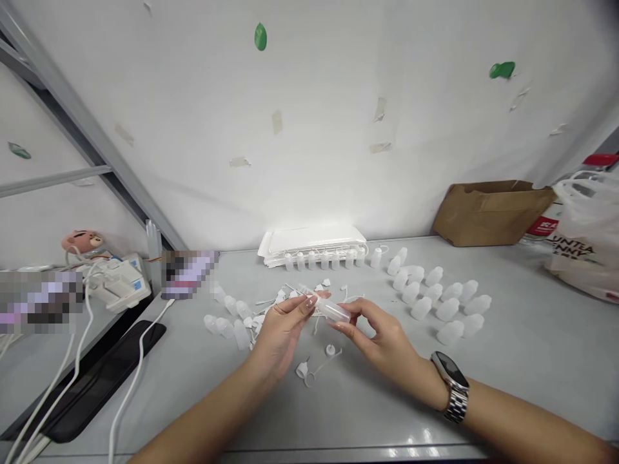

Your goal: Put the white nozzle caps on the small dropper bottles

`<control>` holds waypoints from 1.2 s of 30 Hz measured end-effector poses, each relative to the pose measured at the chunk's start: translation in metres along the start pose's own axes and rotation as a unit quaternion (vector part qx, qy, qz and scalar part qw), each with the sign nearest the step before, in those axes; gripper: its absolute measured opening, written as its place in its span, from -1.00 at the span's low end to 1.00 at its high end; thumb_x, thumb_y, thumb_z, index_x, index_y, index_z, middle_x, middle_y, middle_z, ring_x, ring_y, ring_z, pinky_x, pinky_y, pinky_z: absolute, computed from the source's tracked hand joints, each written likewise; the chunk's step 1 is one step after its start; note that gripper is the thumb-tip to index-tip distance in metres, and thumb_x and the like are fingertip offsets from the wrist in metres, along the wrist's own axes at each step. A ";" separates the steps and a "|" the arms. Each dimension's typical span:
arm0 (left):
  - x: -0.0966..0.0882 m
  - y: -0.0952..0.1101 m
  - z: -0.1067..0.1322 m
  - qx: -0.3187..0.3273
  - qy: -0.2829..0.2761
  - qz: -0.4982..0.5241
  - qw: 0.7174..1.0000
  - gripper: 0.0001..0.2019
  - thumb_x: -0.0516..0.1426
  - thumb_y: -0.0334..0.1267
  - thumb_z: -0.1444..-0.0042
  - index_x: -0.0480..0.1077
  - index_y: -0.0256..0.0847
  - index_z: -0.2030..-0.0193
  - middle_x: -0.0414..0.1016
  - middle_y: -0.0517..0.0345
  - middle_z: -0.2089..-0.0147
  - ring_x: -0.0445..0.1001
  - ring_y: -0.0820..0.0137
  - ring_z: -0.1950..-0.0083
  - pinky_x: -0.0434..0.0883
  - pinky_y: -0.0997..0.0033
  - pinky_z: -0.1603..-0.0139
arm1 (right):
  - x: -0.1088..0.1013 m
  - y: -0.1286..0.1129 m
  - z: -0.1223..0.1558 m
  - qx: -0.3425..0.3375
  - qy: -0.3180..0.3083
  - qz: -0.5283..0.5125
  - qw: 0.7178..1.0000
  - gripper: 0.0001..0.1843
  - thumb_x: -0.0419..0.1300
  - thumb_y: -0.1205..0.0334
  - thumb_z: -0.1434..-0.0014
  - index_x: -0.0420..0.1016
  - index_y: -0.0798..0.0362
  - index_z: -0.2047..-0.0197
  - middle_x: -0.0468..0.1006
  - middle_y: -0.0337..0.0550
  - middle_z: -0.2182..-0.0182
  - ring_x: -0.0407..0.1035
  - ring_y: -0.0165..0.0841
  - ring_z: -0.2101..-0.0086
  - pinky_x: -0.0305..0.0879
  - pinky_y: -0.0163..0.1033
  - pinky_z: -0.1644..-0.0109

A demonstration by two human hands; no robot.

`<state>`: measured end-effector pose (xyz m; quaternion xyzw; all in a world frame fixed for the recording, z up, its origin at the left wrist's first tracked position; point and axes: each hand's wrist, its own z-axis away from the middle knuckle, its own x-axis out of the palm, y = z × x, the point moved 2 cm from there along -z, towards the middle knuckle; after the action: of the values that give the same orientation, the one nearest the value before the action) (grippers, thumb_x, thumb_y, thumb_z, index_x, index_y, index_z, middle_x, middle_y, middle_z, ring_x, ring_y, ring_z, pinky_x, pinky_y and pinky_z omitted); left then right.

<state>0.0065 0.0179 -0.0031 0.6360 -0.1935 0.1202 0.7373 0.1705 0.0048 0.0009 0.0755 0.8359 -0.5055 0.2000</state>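
A small translucent squeeze bottle (pixel 334 311) is held tilted between both hands above the grey table. My right hand (pixel 380 332), with a watch on its wrist, grips the bottle's base between thumb and fingers. At the neck end, my left hand (pixel 285 325) pinches a white piece on the bottle; its exact shape is partly hidden by the fingers. Loose white caps and tethers lie in a pile (pixel 258 319) behind and beside my left hand. Nearer me rest a white nozzle cap (pixel 302 369), a ring strap (pixel 310 379) and another small cap (pixel 330 350).
Several capped bottles (pixel 324 260) stand in a row before a stack of white sheets (pixel 314 241). More bottles (pixel 447 309) stand at the right, others (pixel 225 327) at the left. A cardboard box (pixel 493 216), plastic bag (pixel 585 238), black phone (pixel 104 380) and white cables (pixel 140 361) lie around.
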 end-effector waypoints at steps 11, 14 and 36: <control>0.001 0.002 -0.001 0.078 0.042 -0.106 0.990 -0.78 0.25 -0.21 0.08 0.54 -0.19 0.26 0.45 0.04 -0.06 0.28 0.20 -0.18 0.18 0.22 -0.18 | 0.007 0.009 -0.015 0.218 -0.099 -0.279 0.930 -0.54 0.04 -0.17 -0.10 0.35 0.11 0.43 0.41 -0.20 0.52 0.31 -0.46 0.53 0.27 -0.27 0.36; 0.000 0.001 -0.002 0.075 0.050 -0.120 0.989 -0.79 0.24 -0.19 0.08 0.54 -0.18 0.27 0.37 0.02 -0.13 0.24 0.17 -0.20 0.19 0.20 -0.17 | 0.005 0.007 -0.013 0.200 -0.055 -0.268 0.941 -0.55 0.19 -0.14 0.02 0.34 0.07 0.25 0.42 -0.25 0.48 0.35 -0.43 0.49 0.30 -0.24 0.30; 0.002 0.004 -0.003 0.093 -0.009 -0.121 0.988 -0.81 0.18 -0.21 0.00 0.54 -0.19 0.25 0.52 0.03 0.04 0.24 0.21 -0.21 0.11 0.16 -0.23 | 0.011 0.007 -0.007 0.216 -0.129 -0.243 0.937 -0.46 -0.14 -0.21 -0.17 0.27 0.09 0.49 0.33 -0.28 0.70 0.20 -0.49 0.70 0.16 -0.32 0.59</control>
<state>0.0071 0.0209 0.0008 0.7216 -0.1097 0.0417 0.6823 0.1604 0.0132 -0.0064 -0.1545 0.6661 -0.7127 0.1564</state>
